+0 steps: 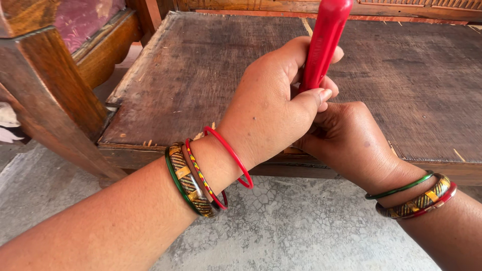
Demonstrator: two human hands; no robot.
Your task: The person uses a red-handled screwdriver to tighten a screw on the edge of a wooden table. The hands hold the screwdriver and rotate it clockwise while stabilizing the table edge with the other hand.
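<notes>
My left hand [273,98] is wrapped around a long red plastic handle [325,37] that stands upright and runs out of the top of the view. Below and behind it, my right hand [346,138] is curled tight against the left one; what its fingers hold is hidden. Both hands sit at the front edge of a low, worn wooden table [191,75]. Several bangles, red, green and gold-striped, ring each wrist. The lower end of the red handle is hidden between my hands.
A dark wooden chair frame [55,95] with a reddish cushion [83,17] stands at the left, next to the table. Cracked grey concrete floor [281,226] lies below my arms. A carved wooden edge runs along the far side.
</notes>
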